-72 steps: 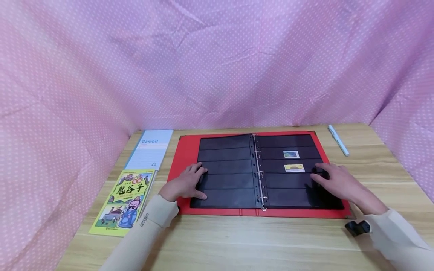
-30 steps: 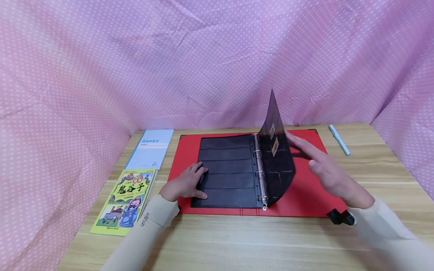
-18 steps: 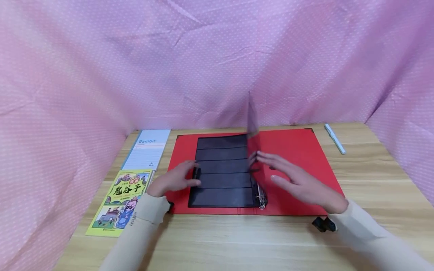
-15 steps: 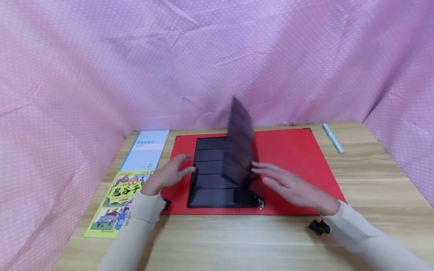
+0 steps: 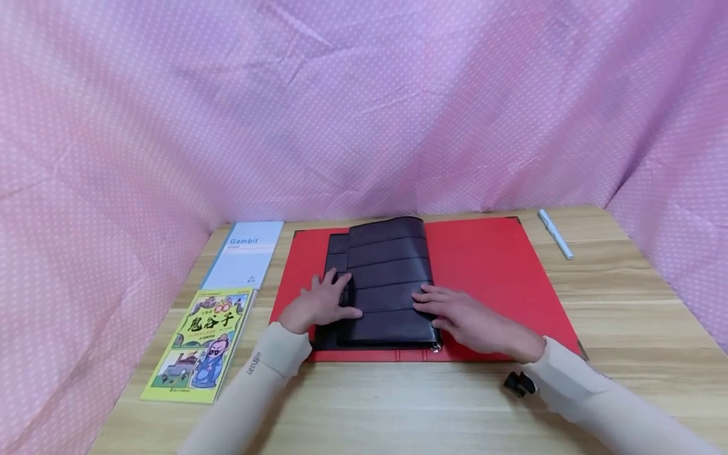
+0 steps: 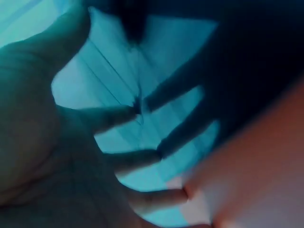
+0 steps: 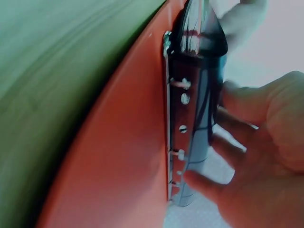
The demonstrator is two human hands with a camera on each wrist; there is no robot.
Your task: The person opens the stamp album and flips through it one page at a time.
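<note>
A red ring binder (image 5: 495,265) lies open on the table. Its top black pocket page (image 5: 387,278) is turned to the left and bulges beside the rings, over another black page. My left hand (image 5: 324,300) rests spread at that page's outer edge, thumb across its pockets. In the left wrist view, the fingers (image 6: 137,159) reach over the page beside their dark shadows. My right hand (image 5: 472,319) touches the page near the spine with extended fingers. The right wrist view shows punched holes and metal rings (image 7: 180,84) beside these fingers. Neither stamp is visible.
Left of the binder lie a light-blue notebook (image 5: 243,253) and a yellow comic-style book (image 5: 196,344). A pale-blue pen (image 5: 555,234) lies at the back right of the wooden table (image 5: 398,404). A pink dotted cloth (image 5: 364,107) hangs behind.
The black page with two stamps has swung from the right side over to the left, baring the red right cover. My right hand has moved left with it; my left hand lifted and came down again.
</note>
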